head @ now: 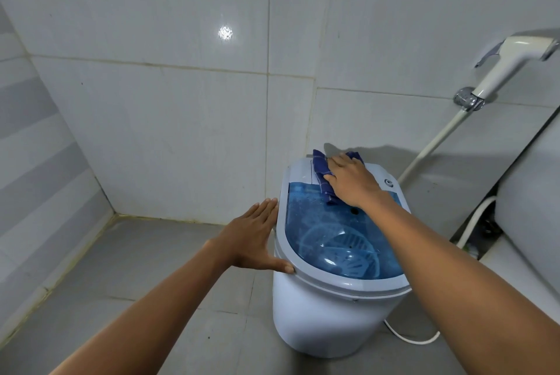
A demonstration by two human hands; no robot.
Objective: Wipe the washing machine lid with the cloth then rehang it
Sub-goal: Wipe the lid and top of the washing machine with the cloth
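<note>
Grey-tiled walls surround the washing machine lid (339,241), low right of centre. Wiping is underway: the cloth (323,177) is pressed flat by the right hand (351,182); the left hand (254,238), fingers straight, steadies the rim. Rehanging is left.

Translucent blue plastic lid (339,232), glossy; matt pale plastic washing machine (318,314) body. Dark blue checked woven cloth (322,176), soft, creased. Glossy glazed wall tiles (151,102). Matt grey floor tiles (136,253). Smooth white plastic sprayer (509,62), chrome metal holder (468,99).

Washing machine lid (342,241): translucent blue, grey-rimmed, closed. Cloth (323,176): dark blue, checked, crumpled, lying on lid's rear edge.
</note>
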